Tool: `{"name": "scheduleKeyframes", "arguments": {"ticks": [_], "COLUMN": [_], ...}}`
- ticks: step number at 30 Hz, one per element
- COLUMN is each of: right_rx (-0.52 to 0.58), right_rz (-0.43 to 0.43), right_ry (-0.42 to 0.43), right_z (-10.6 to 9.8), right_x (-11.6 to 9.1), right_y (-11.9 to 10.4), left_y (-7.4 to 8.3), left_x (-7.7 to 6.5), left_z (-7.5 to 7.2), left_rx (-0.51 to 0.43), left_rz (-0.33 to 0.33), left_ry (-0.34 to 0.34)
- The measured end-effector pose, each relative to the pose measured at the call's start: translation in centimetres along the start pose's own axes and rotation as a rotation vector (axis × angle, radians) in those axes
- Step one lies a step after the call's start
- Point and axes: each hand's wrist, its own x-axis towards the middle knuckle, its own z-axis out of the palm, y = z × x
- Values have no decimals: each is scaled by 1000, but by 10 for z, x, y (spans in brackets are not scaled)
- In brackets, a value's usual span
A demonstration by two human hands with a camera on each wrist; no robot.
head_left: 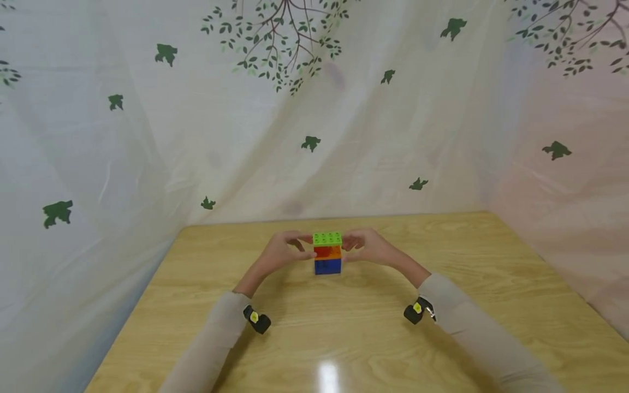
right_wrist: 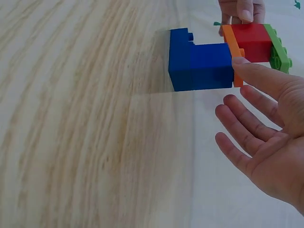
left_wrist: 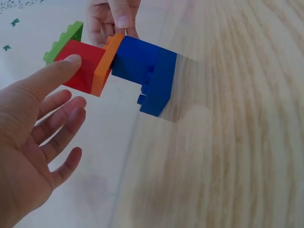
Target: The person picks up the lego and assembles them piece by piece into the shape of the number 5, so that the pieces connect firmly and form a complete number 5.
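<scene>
A toy building-brick stack (head_left: 327, 266) stands on the wooden table, blue bricks at the bottom. Above them come an orange plate (left_wrist: 107, 64), a red brick (left_wrist: 85, 64) and a green studded plate (head_left: 326, 238) on top. The lowest blue brick (left_wrist: 159, 80) juts out past the one over it, studs showing. At the stack's left side my left hand (head_left: 285, 251) has its thumb against the red brick, other fingers loosely extended. On the opposite side my right hand (head_left: 371, 248) has its thumb at the orange plate (right_wrist: 232, 52), with the remaining fingers spread and relaxed.
The wooden table (head_left: 334, 327) carries a bright light reflection near its front. Behind and around it hangs a pale curtain (head_left: 314, 180) with printed leaves and branches. Each wrist wears a small black camera (head_left: 259, 322) on a strap, below a beige sleeve (head_left: 472, 322).
</scene>
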Motion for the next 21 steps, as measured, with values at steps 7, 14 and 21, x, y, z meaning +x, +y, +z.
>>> {"name": "scheduleKeyframes", "arguments": {"ticks": [7,14,21], "right_rx": [50,85,49], "right_rz": [8,-1,4], "right_ry": [31,47,47], "right_z": [5,7,8], "right_x": [0,-2,-1], "right_y": [10,9,13], "left_y": [-5,-5,-4], "left_x": [1,4,4], "left_z": [5,10,11], "left_rx": [-57,-55,-39], "left_rz": [4,-11,-24], "left_ry": [21,61,71]}}
